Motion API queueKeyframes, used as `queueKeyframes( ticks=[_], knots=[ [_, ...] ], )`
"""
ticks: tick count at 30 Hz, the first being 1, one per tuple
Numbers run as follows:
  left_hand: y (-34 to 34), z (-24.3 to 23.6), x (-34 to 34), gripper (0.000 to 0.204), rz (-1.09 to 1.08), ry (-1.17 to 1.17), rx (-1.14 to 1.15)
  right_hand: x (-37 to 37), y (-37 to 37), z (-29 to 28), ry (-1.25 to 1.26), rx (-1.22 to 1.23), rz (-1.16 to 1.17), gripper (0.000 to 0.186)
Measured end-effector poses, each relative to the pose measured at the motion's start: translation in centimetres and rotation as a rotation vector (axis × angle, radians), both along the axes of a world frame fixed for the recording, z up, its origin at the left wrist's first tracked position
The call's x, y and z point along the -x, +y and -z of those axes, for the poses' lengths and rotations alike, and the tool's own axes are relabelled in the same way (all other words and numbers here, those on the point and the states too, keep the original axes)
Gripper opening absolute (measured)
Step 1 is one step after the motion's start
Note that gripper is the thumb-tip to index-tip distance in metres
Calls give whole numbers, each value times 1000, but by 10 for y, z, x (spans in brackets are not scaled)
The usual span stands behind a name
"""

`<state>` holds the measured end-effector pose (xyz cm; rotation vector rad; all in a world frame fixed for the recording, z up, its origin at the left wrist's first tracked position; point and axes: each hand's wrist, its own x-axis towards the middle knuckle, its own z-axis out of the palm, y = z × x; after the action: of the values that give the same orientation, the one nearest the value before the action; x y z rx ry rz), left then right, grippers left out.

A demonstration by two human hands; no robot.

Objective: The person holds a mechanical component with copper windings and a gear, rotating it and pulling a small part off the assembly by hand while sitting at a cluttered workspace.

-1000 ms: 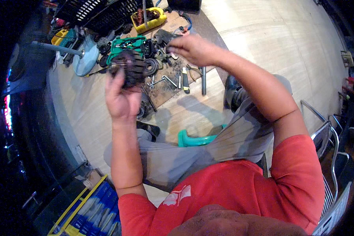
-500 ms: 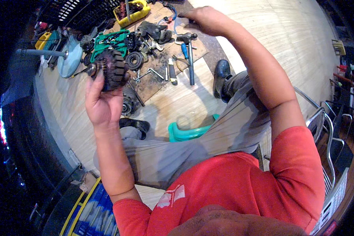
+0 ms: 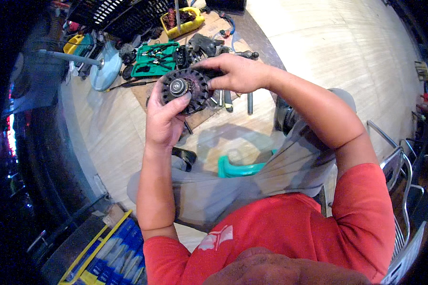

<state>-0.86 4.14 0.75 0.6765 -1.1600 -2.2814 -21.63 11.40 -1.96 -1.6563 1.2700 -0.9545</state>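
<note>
My left hand grips a round, dark toothed rotor, its thumb near the central ringed hub, which faces up toward me. My right hand is at the rotor's upper right edge, fingers curled over something dark; I cannot make out what, as it merges with the rotor. Behind them lie an open green tool case, dark metal parts and hand tools on a stained board.
A yellow tub, black crates and a pale blue stand are beyond. A green plastic stool is below, between my legs. A metal rack is at right, a blue-and-yellow rack at lower left.
My right hand has come down and left from the far parts to the rotor. My left hand has turned the rotor so its hub faces up.
</note>
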Motion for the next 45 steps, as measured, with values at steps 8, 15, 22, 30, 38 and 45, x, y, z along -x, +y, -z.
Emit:
queueKeyframes(
  ticks=[8,15,22,30,38,45],
  knots=[
    [-5,3,0,53,-24,0,9,8,0,-2,97,38,96,27],
    [-4,7,3,53,-62,-40,65,10,2,-12,130,58,192,26],
    [-3,8,8,52,-85,-109,175,10,6,-12,254,169,293,25],
    [-15,13,4,33,-330,12,-6,-4,23,-37,185,115,44,23],
    [-44,16,-18,35,-404,249,-194,-20,27,-14,314,-42,134,22],
    [-44,-1,-28,38,-300,371,-220,12,8,2,382,46,316,17]
  ],
)
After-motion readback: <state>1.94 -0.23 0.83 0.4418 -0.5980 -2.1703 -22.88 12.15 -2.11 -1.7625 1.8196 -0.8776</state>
